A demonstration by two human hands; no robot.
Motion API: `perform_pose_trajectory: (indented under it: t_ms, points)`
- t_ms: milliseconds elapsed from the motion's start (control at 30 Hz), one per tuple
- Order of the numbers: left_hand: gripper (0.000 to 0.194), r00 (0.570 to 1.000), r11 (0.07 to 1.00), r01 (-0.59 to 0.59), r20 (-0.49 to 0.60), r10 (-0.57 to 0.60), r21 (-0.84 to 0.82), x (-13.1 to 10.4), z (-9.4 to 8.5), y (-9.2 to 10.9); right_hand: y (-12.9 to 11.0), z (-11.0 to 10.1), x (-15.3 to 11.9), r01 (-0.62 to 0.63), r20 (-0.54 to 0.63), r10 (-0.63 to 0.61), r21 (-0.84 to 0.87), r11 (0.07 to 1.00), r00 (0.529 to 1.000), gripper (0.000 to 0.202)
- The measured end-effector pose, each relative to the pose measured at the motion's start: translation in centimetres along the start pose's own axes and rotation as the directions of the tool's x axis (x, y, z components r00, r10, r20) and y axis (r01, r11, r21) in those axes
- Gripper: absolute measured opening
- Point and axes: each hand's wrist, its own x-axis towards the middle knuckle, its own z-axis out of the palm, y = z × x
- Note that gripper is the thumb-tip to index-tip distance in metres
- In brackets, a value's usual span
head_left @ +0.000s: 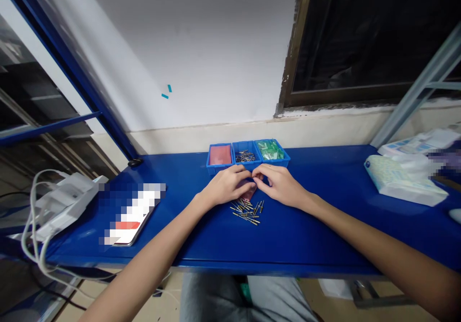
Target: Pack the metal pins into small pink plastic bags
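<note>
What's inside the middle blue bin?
The middle bin holds a loose heap of thin metal pieces. Whatever lies under the top ones is covered and can't be seen.

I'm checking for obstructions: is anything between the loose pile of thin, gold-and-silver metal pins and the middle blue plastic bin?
Yes. Between the pile and the bin are the small pink plastic bag and the left hand's fingers; the right hand is close alongside.

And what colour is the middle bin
Blue; the middle bin shows best in the head view.
</note>
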Motion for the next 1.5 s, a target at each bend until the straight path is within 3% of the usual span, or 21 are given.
perform_pose_trajectory:
  t_ms: [167,400,667,833,1233,1367,1500]
  points:
    - [0.025,1.000,1.000,-0.026,0.000,0.026,-0.010,0.2,0.3,0.1,0.3,-0.3,0.0,-0.036,-0.040,0.037,0.035,0.999,0.999,0.007]
    - [0.022,0.990,0.996,0.070,-0.120,-0.077,-0.061,0.1,0.7,-0.2,1.5,-0.2,-0.4,-0.091,0.024,0.091,-0.003,0.996,0.996,0.014]
    - [0.028,0.976,0.986,0.019,-0.212,-0.054,-0.164,-0.1,1.4,-0.2,0.2,0.1,-0.1,-0.357,0.112,0.339,0.256,0.898,0.934,0.018]
    - [0.022,0.988,0.992,-0.009,-0.152,-0.011,-0.130,-0.2,1.0,0.1,0.7,0.1,0.0,-0.459,0.167,0.428,0.378,0.804,0.888,0.018]
    - [0.017,0.985,1.000,0.013,-0.170,-0.016,-0.020,-0.2,0.9,0.5,-0.7,-0.4,0.4,-0.359,0.130,0.335,0.307,0.881,0.933,0.024]
    - [0.013,0.962,0.982,0.058,-0.253,-0.103,-0.177,0.3,0.5,1.3,-0.5,-0.5,0.7,-0.401,0.097,0.412,0.507,0.763,0.906,0.035]
    - [0.011,0.924,0.894,0.099,-0.292,-0.245,-0.436,0.8,0.1,2.0,-0.2,-0.4,0.6,-0.469,0.171,0.486,0.649,0.599,0.857,0.023]
